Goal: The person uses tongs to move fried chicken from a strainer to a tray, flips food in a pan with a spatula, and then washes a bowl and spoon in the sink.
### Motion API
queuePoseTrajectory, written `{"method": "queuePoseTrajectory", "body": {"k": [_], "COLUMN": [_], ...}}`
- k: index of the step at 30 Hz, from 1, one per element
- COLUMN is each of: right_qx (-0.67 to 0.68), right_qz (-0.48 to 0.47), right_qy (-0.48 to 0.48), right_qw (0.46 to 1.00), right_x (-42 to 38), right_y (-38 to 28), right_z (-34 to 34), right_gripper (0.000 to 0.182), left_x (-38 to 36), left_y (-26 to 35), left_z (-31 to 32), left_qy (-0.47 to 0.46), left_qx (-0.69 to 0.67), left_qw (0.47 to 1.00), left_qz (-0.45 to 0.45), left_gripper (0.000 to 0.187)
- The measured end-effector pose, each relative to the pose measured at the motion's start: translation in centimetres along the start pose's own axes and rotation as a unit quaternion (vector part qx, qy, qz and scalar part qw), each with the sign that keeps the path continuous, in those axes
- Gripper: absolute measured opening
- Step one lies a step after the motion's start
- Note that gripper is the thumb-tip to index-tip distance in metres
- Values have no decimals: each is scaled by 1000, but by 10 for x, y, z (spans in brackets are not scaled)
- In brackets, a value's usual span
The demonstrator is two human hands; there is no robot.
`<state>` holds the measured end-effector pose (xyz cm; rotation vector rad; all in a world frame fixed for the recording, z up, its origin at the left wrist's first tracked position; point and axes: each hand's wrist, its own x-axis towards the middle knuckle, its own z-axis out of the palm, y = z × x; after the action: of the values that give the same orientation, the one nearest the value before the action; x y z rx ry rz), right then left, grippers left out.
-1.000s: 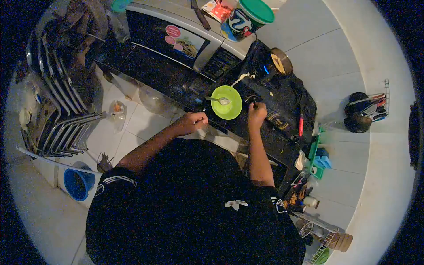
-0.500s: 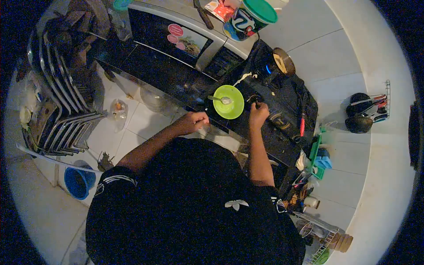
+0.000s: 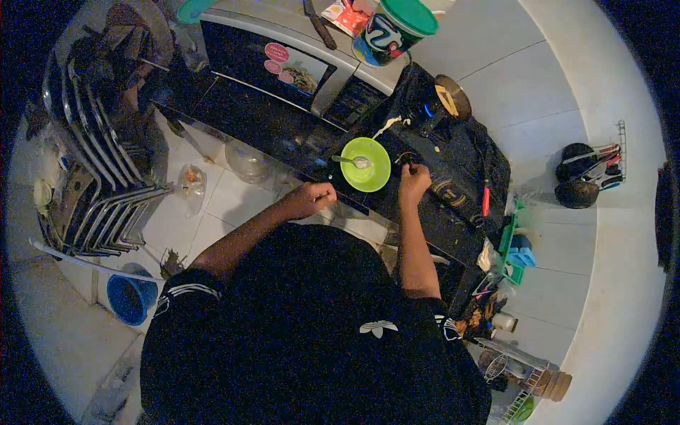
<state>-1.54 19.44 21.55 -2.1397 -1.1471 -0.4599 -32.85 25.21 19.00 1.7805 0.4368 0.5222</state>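
Observation:
A bright green bowl (image 3: 366,178) stands on the black counter, with a spoon (image 3: 345,159) resting in it and something whitish on its tip. Just right of the bowl, my right hand (image 3: 414,180) is closed, its fingertips at a small dark thing that I cannot make out. My left hand (image 3: 312,200) is held closed in front of the counter edge, left of and below the bowl; anything inside it is hidden. A blue flame (image 3: 428,110) burns beside a pan (image 3: 460,98) holding pale food.
A microwave (image 3: 338,71) at the back carries a green-lidded tub (image 3: 394,35) and a knife (image 3: 320,27). A red-handled utensil (image 3: 486,201) lies at the right. Stacked metal chairs (image 3: 106,170) stand left, near a blue bucket (image 3: 132,297). Utensils hang on the right wall.
The view has shifted very slightly. Both hands keep nearly the same places and poses, and the bowl and spoon have not visibly moved on the counter.

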Motion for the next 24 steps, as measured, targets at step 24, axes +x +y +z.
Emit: {"method": "queuePoseTrajectory", "body": {"k": [24], "right_qx": [11], "right_qz": [-70], "right_qy": [-25], "right_qw": [997], "right_x": [5], "right_y": [-9], "right_z": [-12], "right_gripper": [19], "left_x": [2], "left_y": [-2], "left_z": [5], "left_qy": [-6], "left_qx": [-12], "left_qw": [1000], "left_qz": [22], "left_gripper": [10]}}
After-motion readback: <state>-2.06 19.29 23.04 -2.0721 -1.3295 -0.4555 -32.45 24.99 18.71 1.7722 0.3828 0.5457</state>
